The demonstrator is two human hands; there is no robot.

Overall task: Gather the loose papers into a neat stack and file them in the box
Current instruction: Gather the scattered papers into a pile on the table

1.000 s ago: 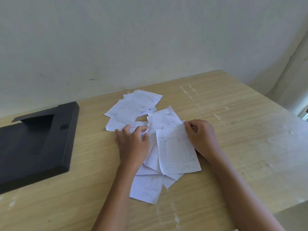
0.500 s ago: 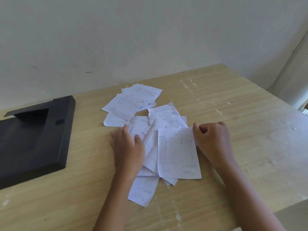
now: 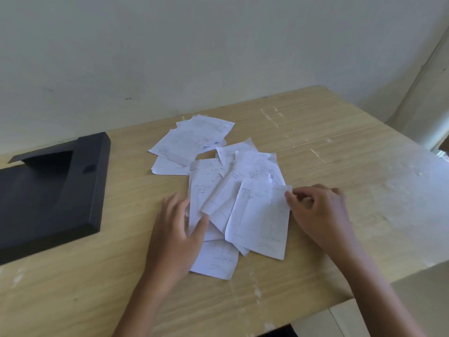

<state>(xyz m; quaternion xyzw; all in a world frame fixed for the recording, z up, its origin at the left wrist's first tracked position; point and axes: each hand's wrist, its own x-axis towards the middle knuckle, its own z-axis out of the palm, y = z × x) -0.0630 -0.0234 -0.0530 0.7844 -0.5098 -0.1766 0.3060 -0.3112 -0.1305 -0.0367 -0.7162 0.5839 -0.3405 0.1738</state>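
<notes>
Scuffed wooden table (image 3: 315,152); plain pale wall (image 3: 194,45).

Wooden table (image 3: 315,147) — scattered papers (image 3: 218,186) centre, black box (image 3: 48,190) left.

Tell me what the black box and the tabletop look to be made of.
The black box looks like matte moulded plastic or coated board: even dull surface, bevelled rim; it stays open which. The tabletop looks like light wood-grain laminate or veneer, with straight grain lines and whitish scuffs.
</notes>
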